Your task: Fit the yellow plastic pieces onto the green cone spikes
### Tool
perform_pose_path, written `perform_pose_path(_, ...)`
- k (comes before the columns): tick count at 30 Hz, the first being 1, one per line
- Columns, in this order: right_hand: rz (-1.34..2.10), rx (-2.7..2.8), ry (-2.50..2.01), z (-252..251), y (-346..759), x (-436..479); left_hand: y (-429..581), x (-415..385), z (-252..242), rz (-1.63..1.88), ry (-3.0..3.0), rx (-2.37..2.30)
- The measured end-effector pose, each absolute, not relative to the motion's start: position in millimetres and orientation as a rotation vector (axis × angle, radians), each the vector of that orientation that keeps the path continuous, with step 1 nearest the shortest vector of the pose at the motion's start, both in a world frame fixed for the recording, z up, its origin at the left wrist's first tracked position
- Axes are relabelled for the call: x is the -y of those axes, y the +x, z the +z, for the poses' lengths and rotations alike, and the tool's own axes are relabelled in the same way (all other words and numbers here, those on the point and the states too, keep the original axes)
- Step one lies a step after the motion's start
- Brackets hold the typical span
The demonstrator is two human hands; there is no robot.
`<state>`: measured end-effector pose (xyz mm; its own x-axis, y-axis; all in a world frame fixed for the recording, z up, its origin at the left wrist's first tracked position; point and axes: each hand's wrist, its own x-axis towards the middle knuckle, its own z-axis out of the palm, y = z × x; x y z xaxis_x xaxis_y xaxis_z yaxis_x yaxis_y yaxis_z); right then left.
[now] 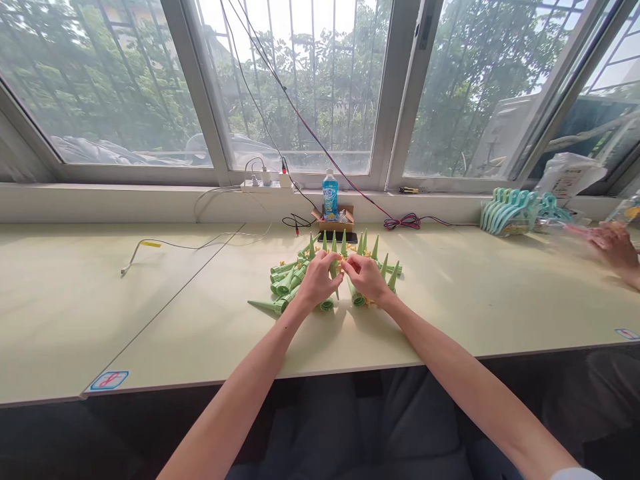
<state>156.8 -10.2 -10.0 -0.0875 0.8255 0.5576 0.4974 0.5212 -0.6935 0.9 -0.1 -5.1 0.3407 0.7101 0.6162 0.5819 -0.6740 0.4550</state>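
Observation:
My left hand (318,279) is closed around a green plastic spike (337,288) whose narrow tip points down. Close beside it, my right hand (367,275) is pinched at the top of the same piece, on a small yellow-orange part (340,265) mostly hidden by the fingers. Around both hands lie many more green spikes; some stand upright with their points up, such as the one to the right (384,267), and others lie on their sides at the left (283,283). Small yellow-orange parts (371,303) are scattered among them.
Behind the pile are a dark phone (330,237) and a small cardboard box (345,215) with a blue-labelled bottle (330,193). Cables (407,221) run to a power strip (265,181). At right are light-blue hangers (510,210) and another person's hand (613,248).

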Motion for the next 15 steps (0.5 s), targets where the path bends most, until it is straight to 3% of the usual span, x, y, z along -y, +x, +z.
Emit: perform_pose_path(15,0.355,1.756,-1.095,-11.7,157.1,7.9,1.4,1.8,-2.8,1.228,2.445,-1.158)
